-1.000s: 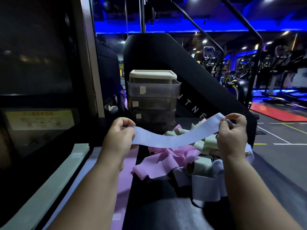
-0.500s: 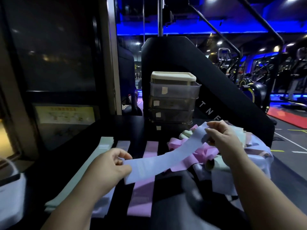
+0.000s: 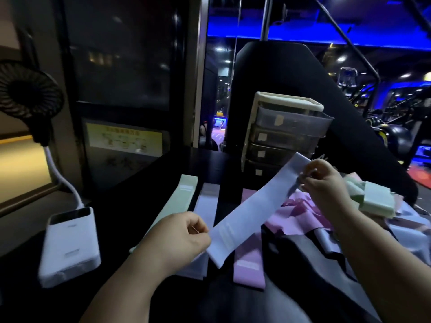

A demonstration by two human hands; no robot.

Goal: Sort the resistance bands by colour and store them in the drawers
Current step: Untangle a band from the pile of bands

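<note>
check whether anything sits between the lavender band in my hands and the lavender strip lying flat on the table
Nothing visible does. The lavender band, pinched by left hand and right hand, hangs just right of the flat lavender strip.

One head cam, wide-angle, aimed fwd & down across the table point(image 3: 163, 176); left hand point(image 3: 178, 240) & right hand point(image 3: 325, 183) close below lens, drawers point(image 3: 288, 136) farther ahead, centre-right.
</note>
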